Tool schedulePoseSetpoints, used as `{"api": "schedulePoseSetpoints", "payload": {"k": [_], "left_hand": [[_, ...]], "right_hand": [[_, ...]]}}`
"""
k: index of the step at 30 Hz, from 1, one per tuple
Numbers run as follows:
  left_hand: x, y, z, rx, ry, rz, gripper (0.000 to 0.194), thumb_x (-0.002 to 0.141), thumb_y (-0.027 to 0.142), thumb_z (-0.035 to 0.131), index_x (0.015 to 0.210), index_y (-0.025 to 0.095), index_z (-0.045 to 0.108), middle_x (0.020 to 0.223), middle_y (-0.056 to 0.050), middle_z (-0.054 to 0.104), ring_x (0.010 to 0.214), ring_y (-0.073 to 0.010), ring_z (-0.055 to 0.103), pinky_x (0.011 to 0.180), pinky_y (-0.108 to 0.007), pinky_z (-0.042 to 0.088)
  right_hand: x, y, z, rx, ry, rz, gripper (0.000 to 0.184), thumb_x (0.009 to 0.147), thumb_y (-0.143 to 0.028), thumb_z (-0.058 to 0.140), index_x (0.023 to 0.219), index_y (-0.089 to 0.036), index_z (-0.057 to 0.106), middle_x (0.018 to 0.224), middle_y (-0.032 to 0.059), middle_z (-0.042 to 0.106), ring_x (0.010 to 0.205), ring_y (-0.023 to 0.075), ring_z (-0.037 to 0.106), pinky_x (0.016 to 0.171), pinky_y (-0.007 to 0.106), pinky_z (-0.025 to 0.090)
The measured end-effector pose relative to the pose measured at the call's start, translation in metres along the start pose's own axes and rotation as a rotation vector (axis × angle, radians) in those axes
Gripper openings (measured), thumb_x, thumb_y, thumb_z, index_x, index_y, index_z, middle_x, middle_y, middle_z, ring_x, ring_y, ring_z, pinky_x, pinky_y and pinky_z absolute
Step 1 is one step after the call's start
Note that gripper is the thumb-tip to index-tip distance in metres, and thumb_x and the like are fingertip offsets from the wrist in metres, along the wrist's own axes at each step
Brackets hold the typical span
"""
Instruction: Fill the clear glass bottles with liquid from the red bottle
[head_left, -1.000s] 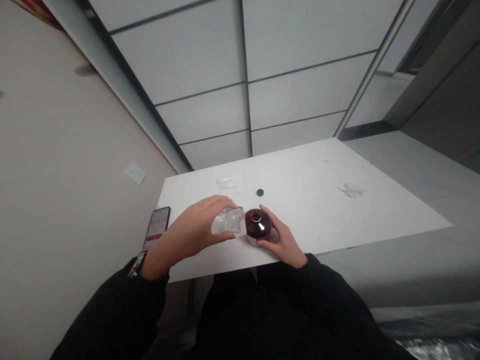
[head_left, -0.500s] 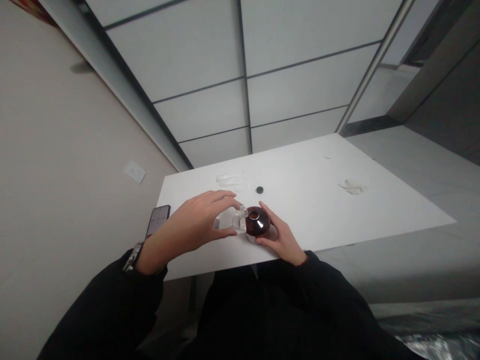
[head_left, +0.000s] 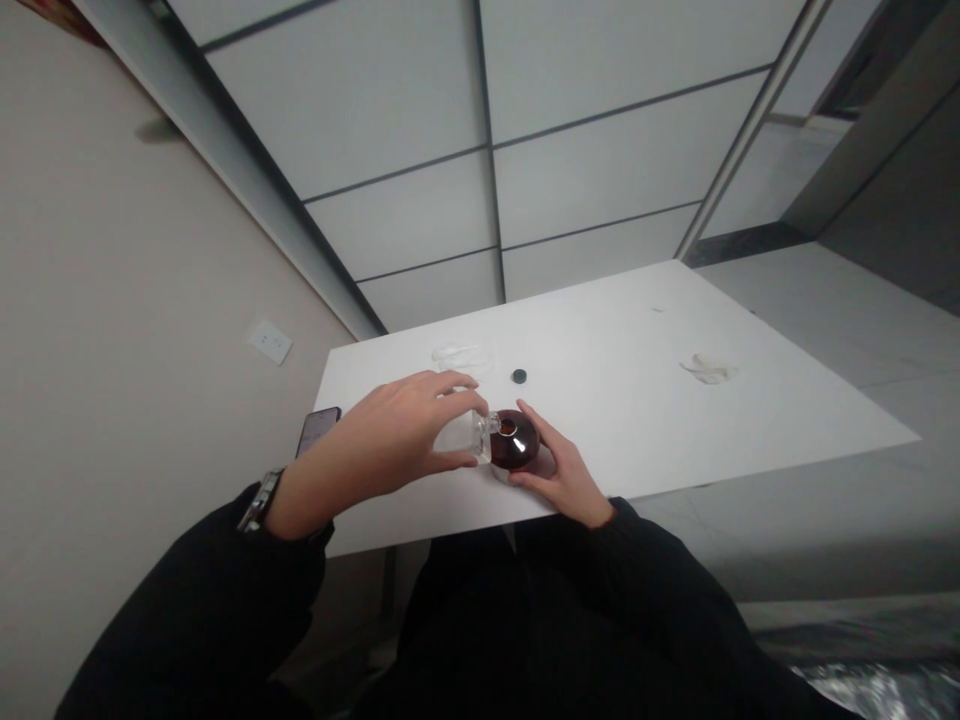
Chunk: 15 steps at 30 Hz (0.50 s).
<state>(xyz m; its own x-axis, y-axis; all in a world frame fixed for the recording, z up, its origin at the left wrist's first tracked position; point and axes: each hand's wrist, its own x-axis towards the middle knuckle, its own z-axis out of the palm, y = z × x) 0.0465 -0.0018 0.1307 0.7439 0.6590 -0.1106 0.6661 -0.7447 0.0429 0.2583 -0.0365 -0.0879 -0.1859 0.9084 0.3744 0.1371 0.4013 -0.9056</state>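
Note:
In my left hand (head_left: 409, 435) is a small clear glass bottle (head_left: 463, 436), tilted so its neck points right. The neck lies at the mouth of a dark brown bottle (head_left: 514, 445); whether liquid runs between them I cannot make out. My right hand (head_left: 561, 475) is wrapped round the right side of the brown bottle, which stands upright near the table's front edge. Its top opening shows, with no cap on it. Behind the bottles, a small dark round cap (head_left: 519, 376) lies on the white table (head_left: 615, 400).
A clear, see-through item (head_left: 459, 357) lies behind my left hand. By the table's left edge is a phone (head_left: 318, 428), partly covered by my forearm. A crumpled pale scrap (head_left: 709, 369) lies toward the right. A paneled white door (head_left: 420, 220) stands behind the table.
The clear bottle has tipped further and its neck has moved slightly right, over the brown bottle's mouth. My right hand and the brown bottle have stayed in place.

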Motion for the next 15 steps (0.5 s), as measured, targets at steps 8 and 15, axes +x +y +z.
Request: {"api": "schedulePoseSetpoints", "payload": {"k": [8,15], "left_hand": [[0.0035,0.0004,-0.0052,0.010,-0.025,0.007,0.035,0.091,0.041,0.076,0.122,0.027,0.068,0.140,-0.008,0.066,0.125,-0.0299,0.065,0.100,-0.041,0.055],[0.0048,0.0013,-0.0066,0.051,-0.067,-0.002,0.037,0.091,0.040,0.076,0.124,0.027,0.067,0.141,-0.008,0.065,0.126,-0.0303,0.064,0.099,-0.040,0.053]], "right_hand": [[0.0014,-0.0024,-0.0009,0.000,-0.004,0.013,0.096,0.082,-0.049,0.084,0.163,-0.029,0.037,0.164,0.0125,0.048,0.151,0.0353,0.047,0.126,0.058,0.035],[0.0009,-0.0020,-0.0008,0.000,0.003,-0.007,0.094,0.083,-0.050,0.084,0.162,-0.029,0.038,0.163,0.0125,0.049,0.150,0.0340,0.048,0.125,0.056,0.038]]}}
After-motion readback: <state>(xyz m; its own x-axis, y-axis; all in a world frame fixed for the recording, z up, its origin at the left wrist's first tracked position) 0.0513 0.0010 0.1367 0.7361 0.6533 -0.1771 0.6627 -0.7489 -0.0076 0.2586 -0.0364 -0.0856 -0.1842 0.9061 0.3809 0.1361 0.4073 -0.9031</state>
